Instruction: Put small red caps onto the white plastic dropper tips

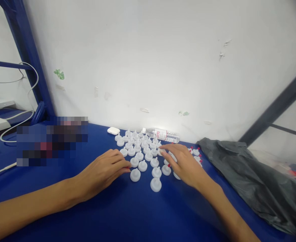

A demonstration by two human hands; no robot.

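Observation:
Several small white plastic caps (140,151) stand in rows on the blue table (127,215). My left hand (105,171) lies flat at the left edge of the rows, fingers stretched out, fingertips touching a cap near the front. My right hand (182,163) rests over the right side of the rows, fingers extended and laid on the caps. A few caps with red parts (197,153) sit just beyond my right hand. Neither hand visibly grips anything.
A clear water bottle (161,134) lies against the white wall behind the caps. A small white case (113,130) sits at the back left. A dark grey plastic bag (254,181) covers the table's right side. White cables (16,132) run at the left by the blue frame.

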